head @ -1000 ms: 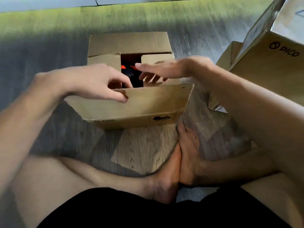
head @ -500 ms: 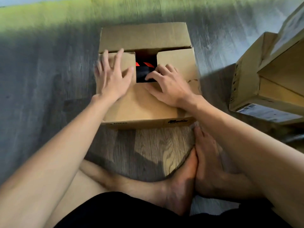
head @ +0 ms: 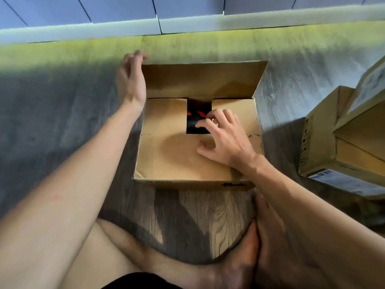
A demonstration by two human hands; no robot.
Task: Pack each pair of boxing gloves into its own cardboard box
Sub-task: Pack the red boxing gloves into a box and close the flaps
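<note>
A cardboard box [head: 166, 159] sits on the floor in front of my crossed legs. Its near flap and both side flaps are folded down; the far flap [head: 200, 80] stands up. Through the gap between the side flaps shows a black boxing glove [head: 192, 125] with red marks. My right hand [head: 225, 138] presses down on the right side flap and near flap, fingertips at the gap's edge. My left hand [head: 131, 80] reaches along the left edge of the far flap, with its fingertips at the flap's top left corner.
More cardboard boxes [head: 343, 142] are stacked at the right, one with a white label facing me. A wall with a skirting board [head: 187, 26] runs along the far side. My bare feet [head: 254, 247] lie just before the box.
My left hand left the left side flap and moved up to the far flap's left edge. My right hand stayed pressing on the folded flaps. The view tilted up toward the wall.
</note>
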